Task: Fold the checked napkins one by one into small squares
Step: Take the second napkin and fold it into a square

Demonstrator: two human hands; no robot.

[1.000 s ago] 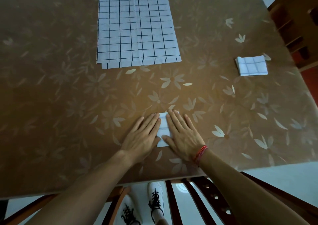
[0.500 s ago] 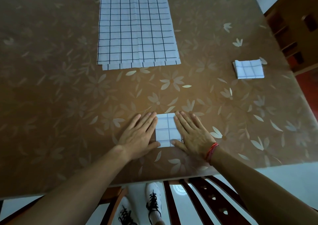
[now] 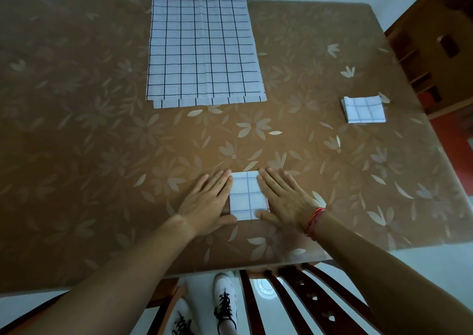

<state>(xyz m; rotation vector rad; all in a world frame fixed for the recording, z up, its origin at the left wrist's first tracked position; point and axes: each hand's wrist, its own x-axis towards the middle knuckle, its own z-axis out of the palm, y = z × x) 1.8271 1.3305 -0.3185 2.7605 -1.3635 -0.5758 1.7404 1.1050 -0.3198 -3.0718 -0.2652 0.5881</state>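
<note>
A small folded checked napkin [image 3: 247,196] lies flat near the table's front edge. My left hand [image 3: 207,199] rests flat on the table along its left side, fingers straight. On the napkin's right side my right hand [image 3: 286,201] lies flat too, with its thumb on the lower right corner. A stack of unfolded checked napkins [image 3: 203,50] is spread at the far middle of the table. Another folded napkin square [image 3: 363,109] sits at the right.
The brown table [image 3: 102,142] has a floral cover. A dark wooden chair [image 3: 302,299] stands under the front edge, beside my white shoes [image 3: 225,306]. A wooden shelf unit [image 3: 435,48] stands off the table's far right corner.
Both hands slid apart from the middle of the folded napkin to its left and right edges, uncovering its checked top.
</note>
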